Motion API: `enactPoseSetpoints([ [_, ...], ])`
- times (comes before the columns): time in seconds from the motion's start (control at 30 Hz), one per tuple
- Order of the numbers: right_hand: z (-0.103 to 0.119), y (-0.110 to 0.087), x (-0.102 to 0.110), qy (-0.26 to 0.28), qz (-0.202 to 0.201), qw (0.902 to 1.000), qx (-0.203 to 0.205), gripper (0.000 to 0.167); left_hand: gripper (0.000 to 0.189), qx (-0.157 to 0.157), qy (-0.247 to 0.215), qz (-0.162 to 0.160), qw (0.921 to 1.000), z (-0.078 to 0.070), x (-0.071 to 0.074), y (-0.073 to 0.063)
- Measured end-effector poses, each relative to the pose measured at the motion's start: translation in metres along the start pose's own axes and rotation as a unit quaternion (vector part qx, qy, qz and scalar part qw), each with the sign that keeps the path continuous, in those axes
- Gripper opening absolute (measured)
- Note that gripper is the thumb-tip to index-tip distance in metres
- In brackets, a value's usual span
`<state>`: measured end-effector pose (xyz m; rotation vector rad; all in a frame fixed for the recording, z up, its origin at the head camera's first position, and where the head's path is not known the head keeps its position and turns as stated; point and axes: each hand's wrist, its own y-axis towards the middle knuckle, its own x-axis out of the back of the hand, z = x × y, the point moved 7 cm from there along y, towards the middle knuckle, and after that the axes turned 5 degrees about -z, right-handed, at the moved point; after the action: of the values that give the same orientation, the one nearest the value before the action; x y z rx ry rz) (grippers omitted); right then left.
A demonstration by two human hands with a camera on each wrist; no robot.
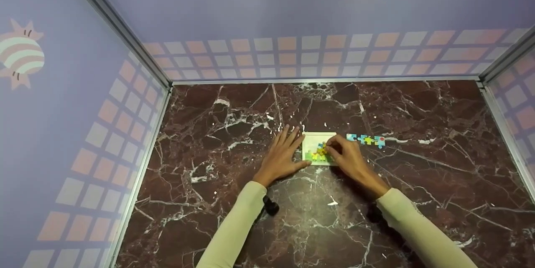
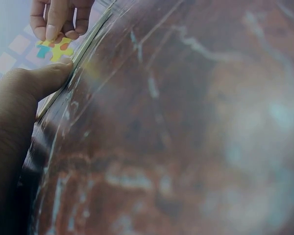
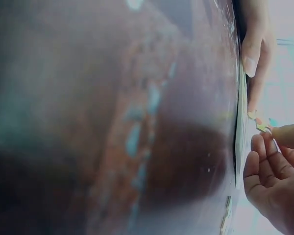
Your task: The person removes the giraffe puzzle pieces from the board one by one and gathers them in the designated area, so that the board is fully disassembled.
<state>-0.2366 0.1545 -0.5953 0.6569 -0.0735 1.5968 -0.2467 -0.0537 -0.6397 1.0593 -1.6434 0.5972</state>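
My right hand (image 1: 350,158) pinches a yellow jigsaw puzzle piece (image 2: 59,50) with orange and teal patches between thumb and fingertips. The piece is held over a small light puzzle tray (image 1: 312,138), tilted up from it in the right wrist view. Green and yellow pieces (image 1: 314,156) lie along the tray's near side, partly hidden by my right hand. Spread against the tray's left edge, my left hand (image 1: 281,158) lies with straight fingers. Its thumb rests on the near left corner of the frame.
To the right of the tray, a short row of blue, yellow and red-dotted puzzle pieces (image 1: 368,140) lies on the dark red marbled table (image 1: 418,176). Patterned purple walls (image 1: 267,17) border the table at the back and both sides.
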Motion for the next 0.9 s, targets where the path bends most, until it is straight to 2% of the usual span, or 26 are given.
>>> enactPoseSetpoints([
  [0.13,-0.002,-0.001,0.011,0.003,-0.018,0.9998,-0.001,0.007,0.097,-0.003,0.002,-0.002,1.0,-0.001,0.0,0.0],
  [0.6,-0.024,-0.01,0.062,0.027,-0.075,0.9957,-0.046,0.006,0.098,0.006,-0.008,0.004,0.9999,0.001,-0.001,0.0],
  [0.9,-0.043,-0.02,0.087,-0.007,-0.082,0.9939,-0.073,0.005,0.098,0.007,-0.001,0.005,1.0,0.001,-0.001,0.0],
])
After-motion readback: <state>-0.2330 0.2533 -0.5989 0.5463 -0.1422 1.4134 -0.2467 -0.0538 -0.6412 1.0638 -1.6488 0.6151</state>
